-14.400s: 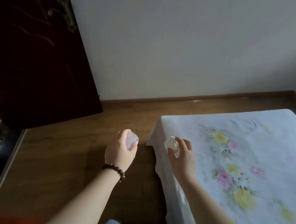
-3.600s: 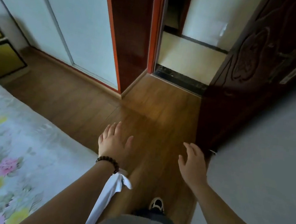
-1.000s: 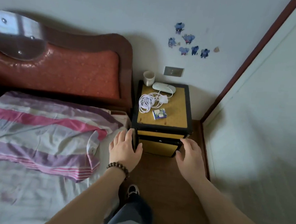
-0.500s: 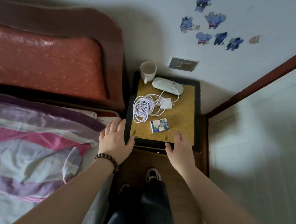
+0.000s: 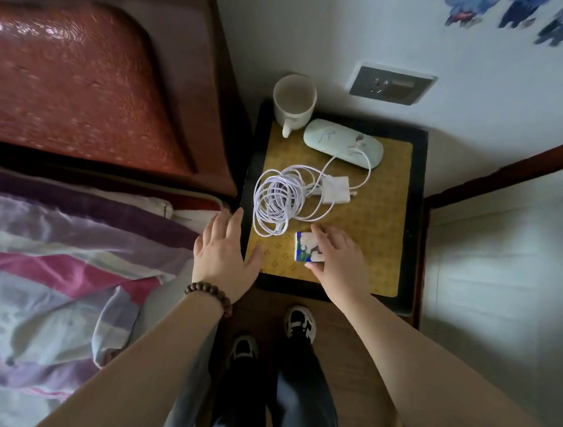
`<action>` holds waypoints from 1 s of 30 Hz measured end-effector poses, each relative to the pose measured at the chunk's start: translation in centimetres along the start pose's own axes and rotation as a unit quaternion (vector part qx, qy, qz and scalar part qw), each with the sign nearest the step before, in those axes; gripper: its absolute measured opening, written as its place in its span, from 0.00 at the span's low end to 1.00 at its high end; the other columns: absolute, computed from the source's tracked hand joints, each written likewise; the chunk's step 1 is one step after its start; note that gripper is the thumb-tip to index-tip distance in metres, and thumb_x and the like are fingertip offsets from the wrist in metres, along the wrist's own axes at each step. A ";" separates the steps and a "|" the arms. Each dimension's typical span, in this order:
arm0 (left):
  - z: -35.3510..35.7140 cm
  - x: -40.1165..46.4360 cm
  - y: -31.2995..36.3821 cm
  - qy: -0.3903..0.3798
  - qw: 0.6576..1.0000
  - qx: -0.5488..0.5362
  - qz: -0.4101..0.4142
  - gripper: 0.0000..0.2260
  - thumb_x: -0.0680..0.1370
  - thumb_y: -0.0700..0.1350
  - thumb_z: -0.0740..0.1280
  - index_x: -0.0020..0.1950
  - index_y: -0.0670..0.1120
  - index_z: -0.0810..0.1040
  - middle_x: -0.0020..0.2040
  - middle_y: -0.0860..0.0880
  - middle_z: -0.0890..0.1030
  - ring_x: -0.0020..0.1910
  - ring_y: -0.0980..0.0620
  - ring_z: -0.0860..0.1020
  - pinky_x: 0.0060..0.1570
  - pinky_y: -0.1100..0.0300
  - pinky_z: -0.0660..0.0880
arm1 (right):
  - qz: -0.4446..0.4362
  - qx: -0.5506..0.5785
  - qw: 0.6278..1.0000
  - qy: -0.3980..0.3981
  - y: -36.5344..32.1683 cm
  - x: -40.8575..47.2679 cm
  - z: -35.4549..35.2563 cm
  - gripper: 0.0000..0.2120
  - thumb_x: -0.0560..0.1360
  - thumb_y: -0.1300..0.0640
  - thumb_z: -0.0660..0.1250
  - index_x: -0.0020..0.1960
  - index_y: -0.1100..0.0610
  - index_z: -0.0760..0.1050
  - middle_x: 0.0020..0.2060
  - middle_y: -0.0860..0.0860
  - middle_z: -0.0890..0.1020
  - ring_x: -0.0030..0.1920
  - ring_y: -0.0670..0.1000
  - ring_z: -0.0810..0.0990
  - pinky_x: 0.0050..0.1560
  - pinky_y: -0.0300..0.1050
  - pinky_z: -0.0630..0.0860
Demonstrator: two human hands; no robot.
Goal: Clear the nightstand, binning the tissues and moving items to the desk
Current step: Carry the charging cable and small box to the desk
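The nightstand [image 5: 390, 251] has a yellow top in a black frame. On it stand a white mug [image 5: 294, 102] at the back left, a pale oval case [image 5: 343, 143] behind, and a coiled white cable with its charger [image 5: 335, 191] in the middle. A small blue and white floral packet [image 5: 304, 248] lies near the front. My right hand [image 5: 337, 263] rests on that packet, fingers spread over it, thumb at its near edge. My left hand [image 5: 224, 252] hovers flat and empty over the nightstand's left front corner.
The bed with a striped pink and purple blanket [image 5: 45, 259] fills the left, its red padded headboard [image 5: 79, 83] behind. A wall socket [image 5: 390, 86] sits above the nightstand. A pale wardrobe panel [image 5: 507, 286] closes the right. My feet [image 5: 300, 323] stand on wood floor.
I have stepped closer to the nightstand. My right hand moved forward from the front edge onto the floral packet. My left hand shifted slightly forward at the left corner.
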State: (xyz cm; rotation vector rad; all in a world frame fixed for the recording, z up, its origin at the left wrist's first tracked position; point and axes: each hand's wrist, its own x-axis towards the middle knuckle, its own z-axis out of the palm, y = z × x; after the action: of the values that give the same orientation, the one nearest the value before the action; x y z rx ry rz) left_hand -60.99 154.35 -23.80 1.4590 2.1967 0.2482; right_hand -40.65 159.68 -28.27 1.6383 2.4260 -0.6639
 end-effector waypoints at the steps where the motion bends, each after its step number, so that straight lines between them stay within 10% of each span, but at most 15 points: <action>1: 0.1 0.2 0.2 0.000 1.000 -0.002 0.002 0.32 0.76 0.58 0.62 0.75 0.47 0.56 0.75 0.45 0.61 0.74 0.47 0.57 0.70 0.44 0.57 | -0.003 0.000 1.000 0.007 0.3 0.0 0.0 0.33 0.73 0.48 0.68 0.73 0.53 0.59 0.69 0.53 0.68 0.70 0.55 0.64 0.68 0.53 0.64; 19: 7.0 11.2 8.7 -0.069 0.983 0.122 0.115 0.58 0.56 0.80 0.58 0.74 0.57 0.33 0.79 0.48 0.47 0.76 0.43 0.41 0.67 0.33 0.38 | 0.132 0.151 0.960 0.194 5.9 -1.8 -3.4 0.26 0.69 0.50 0.73 0.63 0.59 0.72 0.57 0.56 0.76 0.58 0.54 0.75 0.46 0.40 0.74; 30: 8.7 12.4 9.2 0.060 0.985 0.095 0.130 0.30 0.67 0.70 0.64 0.63 0.56 0.70 0.60 0.52 0.75 0.63 0.45 0.66 0.63 0.35 0.56 | 0.163 0.176 0.950 0.198 8.5 -1.5 -3.0 0.28 0.69 0.51 0.73 0.64 0.61 0.71 0.58 0.58 0.75 0.58 0.55 0.74 0.45 0.43 0.78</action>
State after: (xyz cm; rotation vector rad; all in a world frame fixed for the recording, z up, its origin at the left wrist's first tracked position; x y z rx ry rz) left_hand -53.06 168.33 -31.26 1.8847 2.1688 0.2251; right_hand -31.98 162.35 -27.48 2.4599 2.2787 -0.8095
